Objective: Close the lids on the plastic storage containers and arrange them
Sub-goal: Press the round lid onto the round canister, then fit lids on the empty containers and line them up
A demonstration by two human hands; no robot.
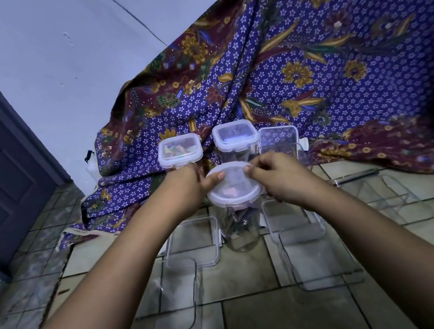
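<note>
Left hand and right hand both grip round frosted lid on clear cylindrical jar, frame centre, tiled floor.

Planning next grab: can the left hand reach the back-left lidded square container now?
Probably yes: left hand sits just before that square container, nothing between them, but it must first release the round lid.

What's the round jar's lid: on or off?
On: lid sits flat atop the jar, left hand and right hand gripping its rim. Latched? Cannot tell.
</note>
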